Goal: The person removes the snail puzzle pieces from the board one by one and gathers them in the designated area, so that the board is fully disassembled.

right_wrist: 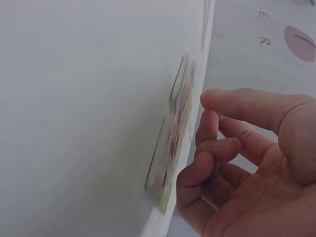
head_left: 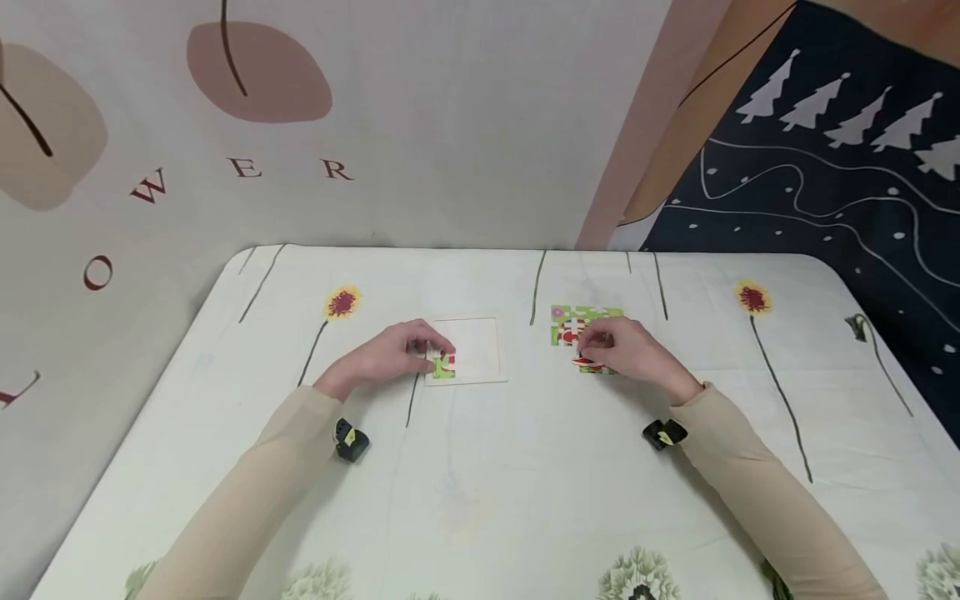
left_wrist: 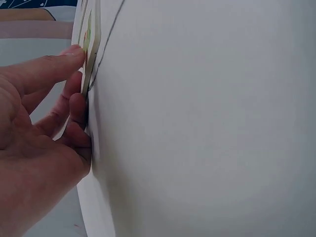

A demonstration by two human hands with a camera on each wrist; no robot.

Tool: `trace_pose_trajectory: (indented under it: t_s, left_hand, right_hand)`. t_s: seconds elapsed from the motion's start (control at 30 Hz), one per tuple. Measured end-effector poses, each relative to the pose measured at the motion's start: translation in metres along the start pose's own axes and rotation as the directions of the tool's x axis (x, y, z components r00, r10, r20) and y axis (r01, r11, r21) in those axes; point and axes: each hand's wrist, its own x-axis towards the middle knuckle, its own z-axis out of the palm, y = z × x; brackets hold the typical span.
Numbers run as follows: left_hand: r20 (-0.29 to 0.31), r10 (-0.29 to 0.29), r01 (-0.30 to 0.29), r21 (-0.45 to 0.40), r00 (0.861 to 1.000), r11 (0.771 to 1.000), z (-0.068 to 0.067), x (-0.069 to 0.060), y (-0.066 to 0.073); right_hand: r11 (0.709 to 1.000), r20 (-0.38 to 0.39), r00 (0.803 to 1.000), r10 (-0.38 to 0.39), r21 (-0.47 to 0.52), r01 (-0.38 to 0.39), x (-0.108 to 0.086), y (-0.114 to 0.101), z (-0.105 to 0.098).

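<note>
A pale puzzle board (head_left: 480,350) with a raised rim lies left of centre on the table. Several green and red puzzle pieces (head_left: 444,367) sit in its lower left corner. My left hand (head_left: 390,354) is at that corner; in the left wrist view its thumb (left_wrist: 69,57) rests on the pieces, and bent fingers hold the board's edge. Further right lies a group of colourful puzzle pieces (head_left: 564,327). Over its lower part hovers my right hand (head_left: 626,350), fingers bent. In the right wrist view nothing shows between its fingertips (right_wrist: 210,96), which stand apart from the blurred pieces (right_wrist: 177,128).
A white cloth (head_left: 510,467) printed with flowers and stems covers the table. Behind the table's far edge hangs a pale printed curtain (head_left: 450,125), with a dark tree-patterned cloth (head_left: 825,183) at the right. Each wrist carries a small black camera (head_left: 350,440).
</note>
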Motion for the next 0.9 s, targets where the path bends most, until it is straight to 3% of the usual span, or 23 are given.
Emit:
trace_pose_trajectory:
  t_s: [0.23, 0.47, 0.9]
  left_hand:
    - [-0.045, -0.004, 0.004, 0.009, 0.999, 1.0, -0.003, -0.001, 0.001]
    - [-0.094, 0.015, -0.01, 0.05, 0.996, 0.999, -0.009, 0.001, -0.004]
    - [-0.051, -0.005, 0.004, -0.006, 0.999, 1.0, -0.012, 0.01, -0.013]
  right_hand:
    - [0.997, -0.01, 0.998, -0.065, 0.038, 0.066, 0.011, -0.021, 0.02]
    - [0.988, 0.03, 0.995, -0.098, 0.124, 0.094, 0.022, -0.047, 0.039]
    - [0.982, 0.102, 0.99, -0.099, 0.173, 0.081, 0.044, -0.079, 0.066]
